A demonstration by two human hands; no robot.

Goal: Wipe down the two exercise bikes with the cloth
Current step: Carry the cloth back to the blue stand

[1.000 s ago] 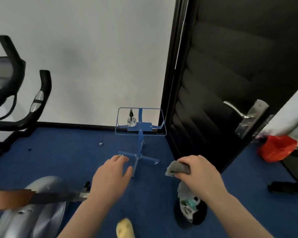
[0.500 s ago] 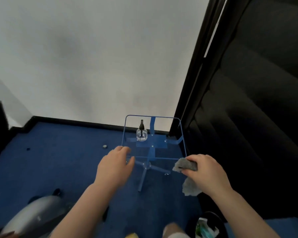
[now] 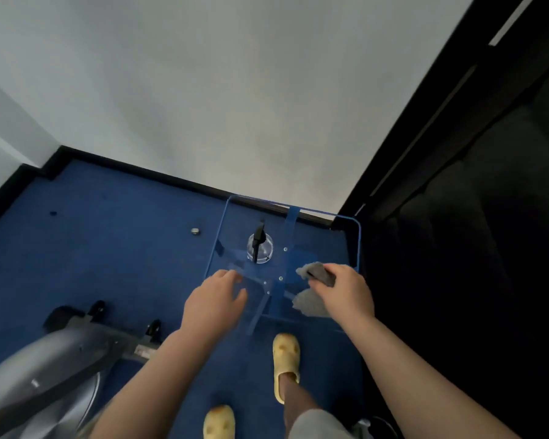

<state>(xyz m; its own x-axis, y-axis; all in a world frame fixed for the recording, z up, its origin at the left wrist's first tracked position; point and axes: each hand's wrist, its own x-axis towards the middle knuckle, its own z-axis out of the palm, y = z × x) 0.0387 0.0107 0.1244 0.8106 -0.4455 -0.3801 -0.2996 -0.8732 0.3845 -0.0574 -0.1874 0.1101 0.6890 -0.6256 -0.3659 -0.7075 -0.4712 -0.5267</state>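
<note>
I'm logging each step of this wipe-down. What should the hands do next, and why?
Probably the left hand picks up the spray bottle: it hovers open over the clear table near it, while the right hand grips the cloth.

No readable text, brand, number or sign is shown anywhere. A small pale patch, possibly a label, is seen on the grey base of the exercise bike (image 3: 76, 353), below and to the left of the left hand (image 3: 214, 304), but it is too blurred to be read. No printing can be made out on the clear spray bottle (image 3: 259, 247), just beyond the fingertips of both hands, nor on the cloth (image 3: 314, 288) gripped by the right hand (image 3: 343, 293).
</note>
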